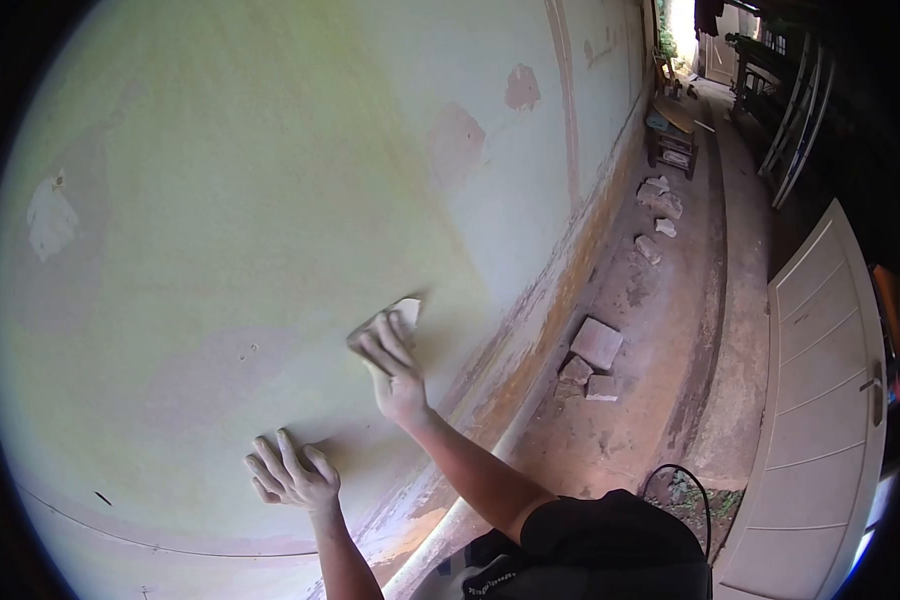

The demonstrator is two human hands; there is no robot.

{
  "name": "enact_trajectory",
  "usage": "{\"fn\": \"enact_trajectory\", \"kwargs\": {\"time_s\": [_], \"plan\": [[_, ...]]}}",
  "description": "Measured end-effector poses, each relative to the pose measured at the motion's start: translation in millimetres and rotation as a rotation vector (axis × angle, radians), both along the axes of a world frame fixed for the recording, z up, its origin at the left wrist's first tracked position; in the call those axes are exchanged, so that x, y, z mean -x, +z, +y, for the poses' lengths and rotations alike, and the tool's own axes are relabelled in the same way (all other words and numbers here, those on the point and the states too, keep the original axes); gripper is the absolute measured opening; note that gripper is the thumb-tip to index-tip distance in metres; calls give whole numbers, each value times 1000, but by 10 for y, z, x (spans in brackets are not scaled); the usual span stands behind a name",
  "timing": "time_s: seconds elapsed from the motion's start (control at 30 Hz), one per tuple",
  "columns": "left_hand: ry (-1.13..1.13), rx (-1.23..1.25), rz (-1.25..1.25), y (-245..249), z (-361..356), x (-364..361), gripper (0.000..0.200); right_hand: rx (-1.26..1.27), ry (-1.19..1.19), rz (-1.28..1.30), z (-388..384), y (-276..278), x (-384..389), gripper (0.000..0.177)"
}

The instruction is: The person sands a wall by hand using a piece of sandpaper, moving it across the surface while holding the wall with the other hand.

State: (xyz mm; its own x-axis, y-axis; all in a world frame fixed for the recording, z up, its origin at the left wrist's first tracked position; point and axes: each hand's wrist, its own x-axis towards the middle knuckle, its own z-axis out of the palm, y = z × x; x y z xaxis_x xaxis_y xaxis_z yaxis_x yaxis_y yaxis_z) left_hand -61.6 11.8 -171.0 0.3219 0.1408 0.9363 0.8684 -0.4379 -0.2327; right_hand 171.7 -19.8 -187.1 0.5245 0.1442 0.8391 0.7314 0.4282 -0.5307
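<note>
Your right hand (398,375), mid-frame, clamps a thin sheet (409,310) against the wall (270,190); your left hand (295,478), lower left, spreads there. Open wall lies above; your fingers partly hide the sheet.

Green-yellow wall (270,200) with pinkish patches (457,143) — white door (820,400), black sleeve (610,535), reddish-brown floor (640,420)

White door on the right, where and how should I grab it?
I'd take the white door by its lever handle, near the right edge in the head view. Come from the side facing the camera: the lever stands out from the panel there, and that face looks unobstructed. Its broad, flat panel offers little else to grip.
</note>
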Motion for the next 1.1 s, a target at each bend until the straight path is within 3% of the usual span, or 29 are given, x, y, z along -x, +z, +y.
{"fn": "enact_trajectory", "kwargs": {"time_s": [0.1,0.13,0.27,0.4,0.43,0.47,0.53,0.63,0.77,0.8,0.87,0.9,0.97,1.03,1.1], "plan": [[-5,-17,6,19,-19,4,51,-34,-101,313,-13,-410,-518,36],[-2,-1,-1,26,-31,-2,51,-29,-91,309,36,-455,-666,36],[-10,10,0,39,-84,13,51,-245,-87,750,112,-479,-1098,40],[-16,40,-17,36,-63,-25,51,-19,-38,308,-139,586,35,39],[-14,40,-13,27,-74,-32,51,71,-74,132,-224,687,283,39],[-17,66,-22,31,-76,-45,51,69,-71,136,-261,605,361,39],[-14,88,-26,36,-110,-15,51,77,95,-151,-230,377,439,40],[-17,208,46,43,-157,37,59,-4,-90,39,-88,-181,-48,38],[148,436,177,78,-292,102,67,-73,-231,528,-47,-584,-1054,37],[156,440,169,160,-385,82,67,-68,-223,522,-15,-552,-1063,37],[207,816,154,372,-530,-2,68,-134,-221,568,102,-451,-1042,38],[206,812,144,292,-455,-9,68,-145,-124,559,55,-227,-774,37],[177,423,166,6,-288,47,70,15,-59,399,-165,281,-36,38],[178,517,131,69,-346,-9,69,26,18,62,-249,353,496,38],[173,604,103,96,-394,-9,68,36,52,-40,-205,69,460,35]]}}
